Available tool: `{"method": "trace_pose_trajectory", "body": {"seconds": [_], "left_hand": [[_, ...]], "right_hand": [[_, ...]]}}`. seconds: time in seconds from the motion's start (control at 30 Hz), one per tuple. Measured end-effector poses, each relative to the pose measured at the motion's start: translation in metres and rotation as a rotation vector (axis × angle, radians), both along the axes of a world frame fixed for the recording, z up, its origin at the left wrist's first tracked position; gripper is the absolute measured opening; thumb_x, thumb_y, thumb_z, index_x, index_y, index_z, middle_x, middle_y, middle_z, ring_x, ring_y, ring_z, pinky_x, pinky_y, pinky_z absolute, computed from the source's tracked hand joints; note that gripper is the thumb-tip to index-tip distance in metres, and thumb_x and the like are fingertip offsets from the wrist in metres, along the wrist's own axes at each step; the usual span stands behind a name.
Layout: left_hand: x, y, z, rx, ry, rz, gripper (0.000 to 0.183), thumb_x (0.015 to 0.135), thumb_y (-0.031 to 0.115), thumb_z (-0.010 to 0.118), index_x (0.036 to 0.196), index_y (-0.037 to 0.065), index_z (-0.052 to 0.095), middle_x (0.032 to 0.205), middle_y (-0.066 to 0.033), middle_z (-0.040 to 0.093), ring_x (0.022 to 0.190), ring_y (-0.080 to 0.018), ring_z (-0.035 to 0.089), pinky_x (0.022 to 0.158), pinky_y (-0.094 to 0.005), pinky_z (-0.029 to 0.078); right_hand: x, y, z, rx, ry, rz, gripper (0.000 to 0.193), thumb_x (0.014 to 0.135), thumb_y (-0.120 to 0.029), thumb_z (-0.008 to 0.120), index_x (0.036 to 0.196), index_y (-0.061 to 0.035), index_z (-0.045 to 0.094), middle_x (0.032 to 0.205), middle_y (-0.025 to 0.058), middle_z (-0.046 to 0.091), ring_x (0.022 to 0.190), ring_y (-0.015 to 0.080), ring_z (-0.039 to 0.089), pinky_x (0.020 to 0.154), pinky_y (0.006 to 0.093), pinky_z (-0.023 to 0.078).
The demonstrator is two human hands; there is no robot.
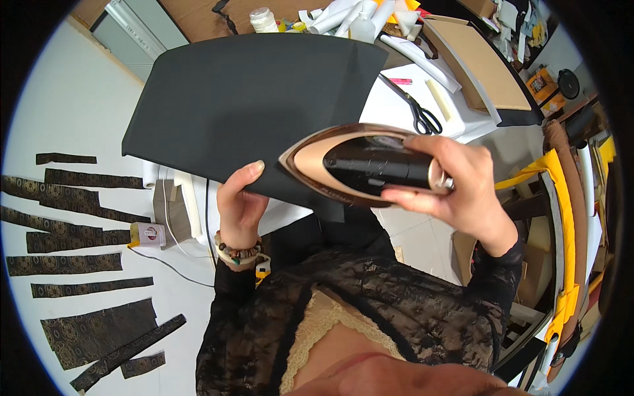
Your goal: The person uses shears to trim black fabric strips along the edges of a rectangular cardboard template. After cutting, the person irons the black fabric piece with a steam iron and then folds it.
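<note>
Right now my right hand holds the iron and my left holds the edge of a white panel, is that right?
Only the colour is wrong: the head view shows a black panel. Your left hand does hold its edge, and your right hand holds the iron.

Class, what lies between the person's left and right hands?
In the head view, the iron, gripped by the right hand, and part of the black panel lie there.

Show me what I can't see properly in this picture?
In the head view:
- Left grip: most fingers hidden under the black panel.
- Black-and-copper iron: its flat sole faces away, hidden by its own body.
- Patterned fabric strips: some ends cut off by the left edge.
</note>
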State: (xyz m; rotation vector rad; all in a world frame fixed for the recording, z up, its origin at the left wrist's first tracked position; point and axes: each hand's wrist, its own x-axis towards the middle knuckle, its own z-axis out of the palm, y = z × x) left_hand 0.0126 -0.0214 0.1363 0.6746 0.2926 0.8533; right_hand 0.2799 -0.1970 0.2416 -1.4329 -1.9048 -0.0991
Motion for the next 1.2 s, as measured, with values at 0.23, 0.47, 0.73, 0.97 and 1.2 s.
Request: {"method": "trace_pose_trajectory", "body": {"seconds": [0.23,0.47,0.73,0.97,1.2], "left_hand": [[0.004,-0.006,0.011,0.022,0.067,0.019,0.025,0.082,0.000,0.059,0.106,-0.006,0.061,0.096,-0.0140,0.067,0.092,-0.0236,0.065,0.086,-0.0332,0.051],[0.012,-0.020,0.019,0.127,0.152,0.114,0.036,0.077,-0.004,0.062,0.114,-0.002,0.057,0.106,-0.0113,0.062,0.097,-0.0222,0.063,0.087,-0.0333,0.051],[0.018,-0.028,0.019,0.170,0.131,0.184,0.035,0.077,-0.004,0.061,0.112,-0.003,0.058,0.102,-0.0104,0.063,0.095,-0.0218,0.064,0.087,-0.0332,0.051],[0.018,-0.022,0.014,0.130,0.073,0.206,0.028,0.081,0.000,0.058,0.108,-0.007,0.060,0.097,-0.0122,0.067,0.092,-0.0209,0.065,0.085,-0.0325,0.050],[0.001,-0.011,0.032,0.022,-0.096,-0.036,0.028,0.084,0.003,0.054,0.109,-0.008,0.059,0.104,-0.0176,0.066,0.097,-0.0283,0.065,0.091,-0.0367,0.050]], "right_hand": [[-0.006,0.001,0.007,0.025,-0.025,0.005,0.042,0.070,-0.030,0.085,0.095,-0.0063,0.060,0.073,0.0101,0.064,0.062,0.0253,0.065,0.055,0.0315,0.051],[0.009,0.021,0.037,-0.155,-0.163,-0.116,0.041,0.072,-0.031,0.081,0.088,-0.0067,0.053,0.063,0.0102,0.056,0.057,0.0309,0.059,0.052,0.0353,0.045],[0.001,0.015,0.041,-0.232,-0.194,-0.115,0.040,0.071,-0.027,0.084,0.095,-0.0056,0.060,0.069,0.0107,0.060,0.061,0.0257,0.063,0.055,0.0317,0.049],[-0.015,0.001,0.033,-0.268,-0.208,-0.056,0.045,0.070,-0.027,0.085,0.099,-0.0044,0.059,0.073,0.0106,0.063,0.064,0.0239,0.065,0.057,0.0298,0.049],[0.018,-0.003,0.011,0.079,0.175,-0.061,0.043,0.068,-0.021,0.087,0.099,-0.0017,0.064,0.075,0.0068,0.065,0.069,0.0146,0.067,0.063,0.0254,0.052]]}}
